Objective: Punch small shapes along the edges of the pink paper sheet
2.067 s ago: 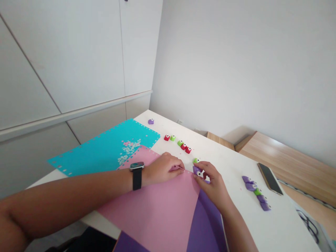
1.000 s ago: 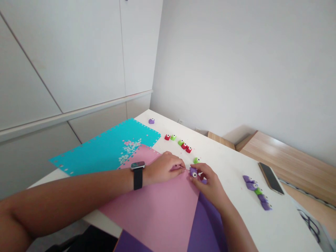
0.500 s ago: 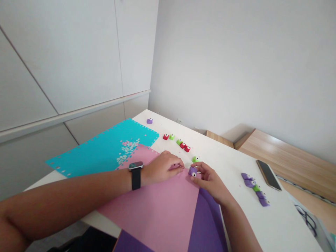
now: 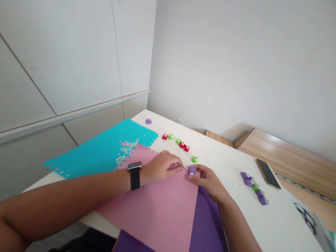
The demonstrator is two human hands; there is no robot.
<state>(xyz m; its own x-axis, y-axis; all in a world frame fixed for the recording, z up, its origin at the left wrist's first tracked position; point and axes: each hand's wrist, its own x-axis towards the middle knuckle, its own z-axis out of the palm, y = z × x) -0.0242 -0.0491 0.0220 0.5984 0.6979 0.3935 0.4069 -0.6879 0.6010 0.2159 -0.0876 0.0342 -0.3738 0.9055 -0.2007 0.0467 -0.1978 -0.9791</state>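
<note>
My right hand (image 4: 208,180) has its thumb and fingers closed round a small purple paper punch (image 4: 191,170) with a white button, at the far right corner of a pink sheet of paper (image 4: 157,206). Thumb and fingertips of my left hand (image 4: 164,166) pinch the sheet's far edge, just left of the punch. A row of punched holes runs along the part of that edge left of my hand. Under the pink sheet lies purple paper (image 4: 210,220). A turquoise sheet (image 4: 97,154) with holes along its edges carries a scatter of tiny punched paper pieces (image 4: 127,150).
Several red and green punches (image 4: 182,144) stand along the far side of the white table (image 4: 223,161), with a purple one (image 4: 148,121) near the corner. A row of purple and green punches (image 4: 255,187) lies right, beside a phone (image 4: 268,174). Glasses (image 4: 304,217) rest lower right.
The purple punch has turned in my right hand, so its white button sits differently. My left hand keeps its pinch on the pink paper.
</note>
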